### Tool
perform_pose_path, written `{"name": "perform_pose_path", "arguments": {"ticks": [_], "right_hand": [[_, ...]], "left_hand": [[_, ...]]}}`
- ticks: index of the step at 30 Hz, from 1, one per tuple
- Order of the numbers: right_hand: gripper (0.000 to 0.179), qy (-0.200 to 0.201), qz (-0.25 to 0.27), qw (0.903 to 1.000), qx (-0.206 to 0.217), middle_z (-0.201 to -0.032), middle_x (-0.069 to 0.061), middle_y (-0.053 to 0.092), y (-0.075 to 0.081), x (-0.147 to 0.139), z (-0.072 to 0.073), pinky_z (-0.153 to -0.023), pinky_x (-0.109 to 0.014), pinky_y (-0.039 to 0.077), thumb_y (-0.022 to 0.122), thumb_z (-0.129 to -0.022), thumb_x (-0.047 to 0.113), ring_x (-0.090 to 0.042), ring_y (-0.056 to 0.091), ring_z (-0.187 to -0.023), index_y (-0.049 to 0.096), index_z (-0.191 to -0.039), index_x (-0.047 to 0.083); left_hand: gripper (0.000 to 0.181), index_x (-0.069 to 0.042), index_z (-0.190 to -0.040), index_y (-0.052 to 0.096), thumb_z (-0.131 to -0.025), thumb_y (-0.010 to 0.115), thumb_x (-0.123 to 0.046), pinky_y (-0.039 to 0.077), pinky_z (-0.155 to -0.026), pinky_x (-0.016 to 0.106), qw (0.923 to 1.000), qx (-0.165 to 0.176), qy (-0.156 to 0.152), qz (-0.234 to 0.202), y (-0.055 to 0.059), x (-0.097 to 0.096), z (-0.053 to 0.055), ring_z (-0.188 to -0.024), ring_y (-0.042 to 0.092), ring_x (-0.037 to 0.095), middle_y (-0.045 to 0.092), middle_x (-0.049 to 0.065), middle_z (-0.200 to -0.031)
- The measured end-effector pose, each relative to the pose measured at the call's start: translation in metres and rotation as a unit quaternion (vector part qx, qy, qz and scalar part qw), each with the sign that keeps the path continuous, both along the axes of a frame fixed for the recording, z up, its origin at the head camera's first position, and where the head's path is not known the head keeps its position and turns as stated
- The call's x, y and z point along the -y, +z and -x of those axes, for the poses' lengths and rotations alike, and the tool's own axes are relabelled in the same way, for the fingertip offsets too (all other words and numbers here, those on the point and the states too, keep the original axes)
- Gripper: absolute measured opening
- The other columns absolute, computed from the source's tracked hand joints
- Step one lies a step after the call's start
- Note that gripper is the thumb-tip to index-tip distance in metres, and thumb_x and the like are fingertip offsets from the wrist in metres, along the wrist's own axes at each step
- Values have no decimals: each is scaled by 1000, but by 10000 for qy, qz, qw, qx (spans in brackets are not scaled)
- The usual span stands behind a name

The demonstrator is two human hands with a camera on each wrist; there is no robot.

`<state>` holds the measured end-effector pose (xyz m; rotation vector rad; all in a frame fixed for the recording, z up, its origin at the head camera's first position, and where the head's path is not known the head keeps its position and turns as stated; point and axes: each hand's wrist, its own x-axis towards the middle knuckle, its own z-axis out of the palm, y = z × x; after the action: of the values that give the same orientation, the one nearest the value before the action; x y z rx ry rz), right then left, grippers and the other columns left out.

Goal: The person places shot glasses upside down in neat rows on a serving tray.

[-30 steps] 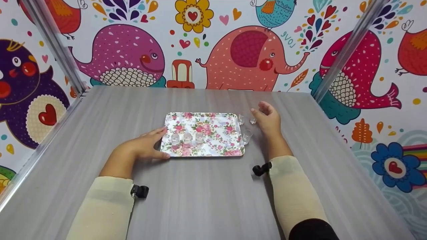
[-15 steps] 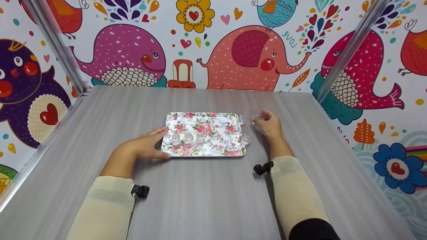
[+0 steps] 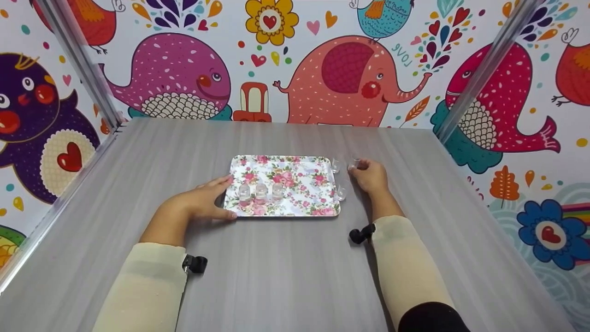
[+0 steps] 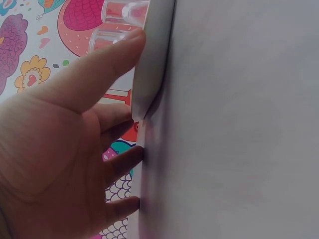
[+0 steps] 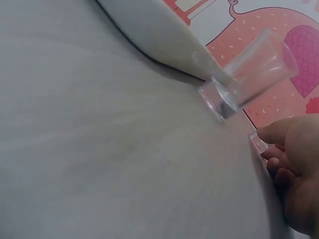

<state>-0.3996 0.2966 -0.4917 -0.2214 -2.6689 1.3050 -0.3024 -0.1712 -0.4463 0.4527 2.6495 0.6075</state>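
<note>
Fingers of the right hand (image 3: 372,177) pinch a glass (image 3: 354,162) against the thumb, right of centre in the head view; whether its base touches the table (image 3: 286,276) I cannot tell. Seen from the right wrist, the other fingers fold in toward the palm. That forearm rises from the lower right and leans slightly left, its cream sleeve (image 3: 408,263) ending below the wrist.

On the left, the other forearm slants up from the lower left corner, and the left hand (image 3: 205,203) lies at the left end of the floral tray (image 3: 302,184), mid-frame. Its fingers are spread: in the left wrist view, the thumb (image 4: 107,67) rests along the tray's rim, while the lower two fingertips reach the table, apart from each other.

Three glasses (image 3: 261,191) stand in a row on the tray's lower left part. Two more, an upper one (image 3: 336,165) and a lower one (image 3: 341,192), stand by its right edge.
</note>
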Motion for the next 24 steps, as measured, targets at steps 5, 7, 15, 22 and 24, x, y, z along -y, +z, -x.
{"name": "perform_pose_path", "arguments": {"ticks": [5,7,15,22,24], "right_hand": [[36,-16,-104,9999,-45,-122,-23,72,-1,1,-2,-107,-48,53,73,-98,21,-34,65,-113,72,-124,-3],[38,-67,-26,10000,26,-123,-21,71,0,0,-2,-107,-48,53,73,-98,24,-33,64,-113,71,-125,-2],[43,-240,477,9982,255,-127,-17,67,7,1,-4,-110,-45,54,71,-100,31,-31,62,-118,68,-133,4],[38,-419,1118,9921,397,-126,-12,66,22,4,-11,-105,-40,60,73,-101,32,-27,64,-113,68,-132,11],[36,-414,1287,9901,382,-124,-11,66,26,4,-12,-99,-38,63,74,-101,32,-26,67,-109,68,-131,12]], "left_hand": [[115,-15,-173,15,-89,81,-60,16,-130,74,10000,23,12,-1,1,0,-1,-165,11,52,9,9,-183],[116,-15,-174,15,-89,81,-60,16,-130,73,10000,35,22,5,1,1,0,-166,11,51,9,9,-183],[115,-13,-173,15,-90,80,-59,17,-130,74,10000,0,-32,-16,1,1,-1,-165,11,52,10,10,-183],[115,-14,-173,15,-90,80,-59,17,-129,74,10000,4,-34,24,0,0,0,-165,12,51,10,9,-183],[114,-13,-173,16,-90,80,-59,18,-130,74,10000,6,-32,20,0,0,0,-165,12,51,10,9,-183]]}}
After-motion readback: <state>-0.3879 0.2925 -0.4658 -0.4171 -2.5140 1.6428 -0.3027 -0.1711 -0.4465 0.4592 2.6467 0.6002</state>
